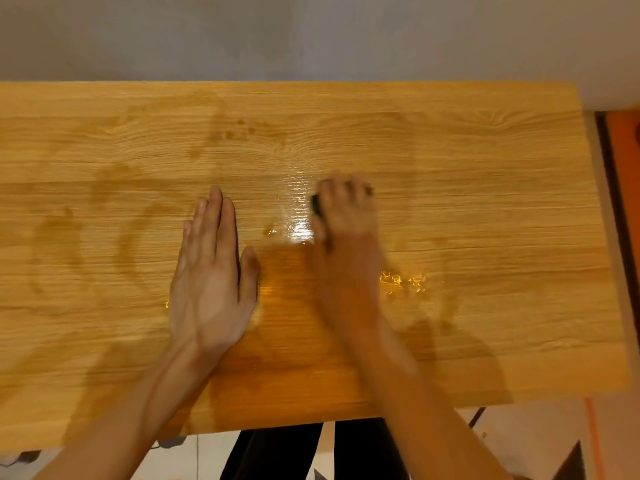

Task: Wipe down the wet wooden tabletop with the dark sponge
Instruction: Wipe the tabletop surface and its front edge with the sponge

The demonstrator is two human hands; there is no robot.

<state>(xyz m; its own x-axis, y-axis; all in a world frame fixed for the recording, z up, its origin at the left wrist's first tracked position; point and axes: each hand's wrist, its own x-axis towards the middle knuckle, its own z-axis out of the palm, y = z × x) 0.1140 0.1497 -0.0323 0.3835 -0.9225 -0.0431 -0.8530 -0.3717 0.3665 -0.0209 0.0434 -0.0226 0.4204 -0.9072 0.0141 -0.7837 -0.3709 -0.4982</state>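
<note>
The wooden tabletop (485, 168) fills the view, with shiny wet patches near its middle and damp streaks on the left. My right hand (346, 216) is blurred and presses down on the dark sponge (316, 206), of which only a small edge shows by my fingers. My left hand (211, 271) lies flat on the wood, palm down, fingers together, holding nothing. Water droplets (403, 282) glint just right of my right wrist.
A grey wall (311, 36) runs along the table's far edge. The table's right edge borders an orange strip (627, 202). Below the near edge are dark trousers (277, 452) and a pale floor.
</note>
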